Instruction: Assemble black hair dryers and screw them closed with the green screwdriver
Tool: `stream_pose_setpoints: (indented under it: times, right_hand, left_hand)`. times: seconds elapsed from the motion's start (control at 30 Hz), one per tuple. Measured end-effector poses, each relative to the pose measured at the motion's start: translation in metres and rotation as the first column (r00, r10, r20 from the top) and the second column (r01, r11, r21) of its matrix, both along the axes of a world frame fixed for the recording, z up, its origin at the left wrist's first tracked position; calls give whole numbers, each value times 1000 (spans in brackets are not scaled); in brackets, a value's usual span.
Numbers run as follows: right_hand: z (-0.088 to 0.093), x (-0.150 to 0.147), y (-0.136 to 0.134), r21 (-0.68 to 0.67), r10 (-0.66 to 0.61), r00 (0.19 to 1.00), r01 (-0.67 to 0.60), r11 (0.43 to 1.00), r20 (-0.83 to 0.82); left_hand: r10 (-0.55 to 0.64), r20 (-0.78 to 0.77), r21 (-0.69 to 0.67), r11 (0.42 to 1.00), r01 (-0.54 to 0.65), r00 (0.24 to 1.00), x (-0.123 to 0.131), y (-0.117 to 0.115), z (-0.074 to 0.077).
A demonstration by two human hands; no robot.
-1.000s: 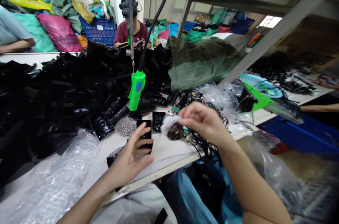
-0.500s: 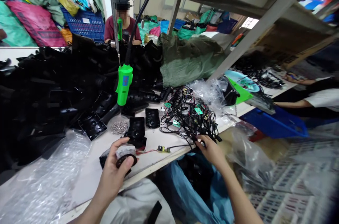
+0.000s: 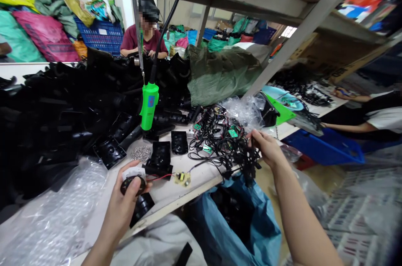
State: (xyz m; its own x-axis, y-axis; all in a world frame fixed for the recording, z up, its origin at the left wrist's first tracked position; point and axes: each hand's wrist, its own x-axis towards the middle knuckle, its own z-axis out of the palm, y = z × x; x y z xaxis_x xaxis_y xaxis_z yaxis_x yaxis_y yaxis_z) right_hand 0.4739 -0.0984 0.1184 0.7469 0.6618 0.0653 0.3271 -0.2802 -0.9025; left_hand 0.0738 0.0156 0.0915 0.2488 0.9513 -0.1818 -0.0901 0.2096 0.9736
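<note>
My left hand (image 3: 121, 203) is wrapped round a motor-like part (image 3: 133, 185) with a black disc face and a pale body. Thin red wires (image 3: 161, 177) run from it to a small circuit board (image 3: 182, 178) at the table's front edge. A dark cable leads from the board toward the tangle of black cables (image 3: 216, 125). At the right side of that tangle, my right hand (image 3: 266, 148) pinches black cable, lifting a bunch of dark ends. Black plastic housings (image 3: 161, 155) lie behind the board, beside a dish of small screws (image 3: 140, 152).
A green electric screwdriver (image 3: 148, 107) hangs over the table. Black plastic parts (image 3: 63, 107) are heaped at left, behind bubble wrap (image 3: 59, 215). Below the edge stands an open blue bag (image 3: 266, 232). One person (image 3: 147, 35) sits opposite; another's arm (image 3: 351, 125) shows at right.
My left hand has moved left with the motor-like part. My right hand has risen to the right, lifting cable ends, and the circuit board has turned its face up and shifted left.
</note>
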Motion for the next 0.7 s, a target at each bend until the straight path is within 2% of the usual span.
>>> stream_pose_setpoints:
  times: [0.07,0.13,0.23,0.37,0.43,0.5,0.57,0.7]
  right_hand:
    - [3,-1,13,-24,25,998,-23,999,57]
    - [3,0,25,-51,70,996,-66,997,61]
    - [-1,3,42,-51,129,992,-128,990,12]
    - [-1,-8,52,-42,213,976,-211,977,41]
    - [-1,-25,50,-93,358,929,-350,932,92]
    - [-5,-46,43,-175,508,840,-481,859,188]
    - [-15,-66,35,-255,605,754,-551,795,256]
    - [-49,-83,19,-316,740,662,-680,661,123]
  left_hand:
    - [-80,10,-41,996,80,997,-5,3,-3]
    - [-101,-29,-41,994,99,995,-8,8,-8]
    - [-16,-45,-11,1000,15,999,-9,14,-14]
    - [123,103,2,992,-124,987,-6,21,-10]
    - [140,185,-9,990,-141,973,-4,24,-4]
    - [98,233,-24,995,-95,968,-1,27,3]
    - [42,262,-48,998,-30,964,4,30,10]
    - [-45,361,-60,996,71,931,21,34,33]
